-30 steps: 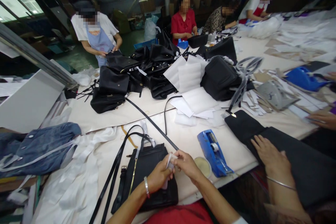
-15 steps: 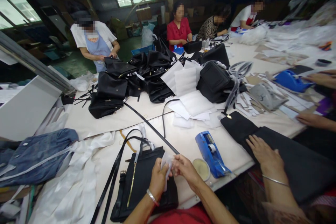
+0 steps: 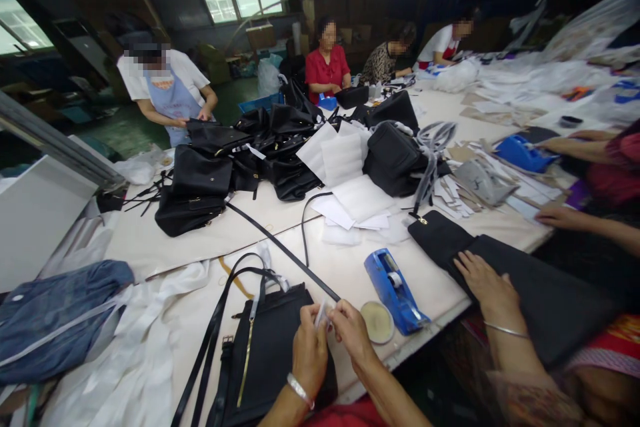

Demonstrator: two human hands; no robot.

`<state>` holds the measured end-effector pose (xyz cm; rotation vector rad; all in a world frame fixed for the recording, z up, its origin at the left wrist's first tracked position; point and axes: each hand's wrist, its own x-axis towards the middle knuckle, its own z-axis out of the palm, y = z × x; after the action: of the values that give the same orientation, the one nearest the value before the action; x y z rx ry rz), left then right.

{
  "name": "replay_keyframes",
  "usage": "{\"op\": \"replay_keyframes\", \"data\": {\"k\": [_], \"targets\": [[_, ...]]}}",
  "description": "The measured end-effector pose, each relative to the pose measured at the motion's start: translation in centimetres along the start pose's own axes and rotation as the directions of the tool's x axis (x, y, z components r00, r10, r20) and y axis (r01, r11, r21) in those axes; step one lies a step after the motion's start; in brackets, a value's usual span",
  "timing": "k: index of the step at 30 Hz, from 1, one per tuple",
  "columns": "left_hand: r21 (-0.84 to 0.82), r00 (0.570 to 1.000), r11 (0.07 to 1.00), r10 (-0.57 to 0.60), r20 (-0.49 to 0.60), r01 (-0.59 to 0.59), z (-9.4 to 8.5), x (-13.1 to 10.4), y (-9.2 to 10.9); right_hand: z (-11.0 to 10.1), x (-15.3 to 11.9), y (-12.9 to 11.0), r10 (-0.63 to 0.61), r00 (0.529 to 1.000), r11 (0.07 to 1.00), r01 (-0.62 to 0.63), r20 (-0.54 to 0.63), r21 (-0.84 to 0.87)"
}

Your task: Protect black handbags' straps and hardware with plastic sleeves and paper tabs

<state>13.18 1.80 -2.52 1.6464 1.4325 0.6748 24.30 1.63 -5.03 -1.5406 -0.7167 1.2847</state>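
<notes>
Black strap (image 3: 280,247) and white wrapping piece (image 3: 321,315) as handled at the worktable (image 3: 345,273). The wrapping is gripped between the thumb and fingers of the left hand (image 3: 310,350), above the right-hand side of a black handbag (image 3: 280,327); its narrow upper end is pointed away from the person and tilted slightly right. The strap's near end is pinched by the right hand (image 3: 353,333), the fingers being drawn together just beside the left; the exact tip is hidden. The strap's long axis is laid diagonally, straight from the near right to a black backpack (image 3: 200,173) at the far left. A roll of pale tape (image 3: 395,279) is seated in the blue tape dispenser (image 3: 410,312). Pale yellow material is seen within the round shallow dish (image 3: 391,330), set between the right hand and the dispenser. The handbag's gold-coloured zip (image 3: 246,360) is directed lengthwise; its contents cannot be seen.
</notes>
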Motion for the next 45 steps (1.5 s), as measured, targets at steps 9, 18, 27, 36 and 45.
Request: {"op": "replay_keyframes", "data": {"k": [9,18,27,36,45], "targets": [[0.465,0.971,0.857,0.151,0.186,-0.222,0.0,0.4,-0.2,-0.2,-0.3,-1.4,0.111,0.985,0.975,-0.134,0.134,0.178],[-0.092,0.971,0.995,0.056,0.233,-0.035,-1.0,0.3,0.8,-1.4,-0.2,0.0,0.070,0.984,0.975,-0.102,0.164,0.197],[-0.526,0.898,0.730,-0.323,0.298,0.437,-0.7,1.8,-0.4,-4.2,-0.7,-1.1,-0.293,0.938,0.787,0.347,0.186,-0.510],[-0.516,0.895,0.732,-0.340,0.290,0.445,-1.2,1.8,-0.9,-19.2,-0.1,0.0,-0.186,0.941,0.563,-0.134,-0.282,-0.816],[-0.540,0.900,0.722,-0.316,0.299,0.433,-1.0,1.5,-0.8,-20.1,0.9,1.5,-0.078,0.944,0.600,-0.213,-0.321,-0.771]]}}
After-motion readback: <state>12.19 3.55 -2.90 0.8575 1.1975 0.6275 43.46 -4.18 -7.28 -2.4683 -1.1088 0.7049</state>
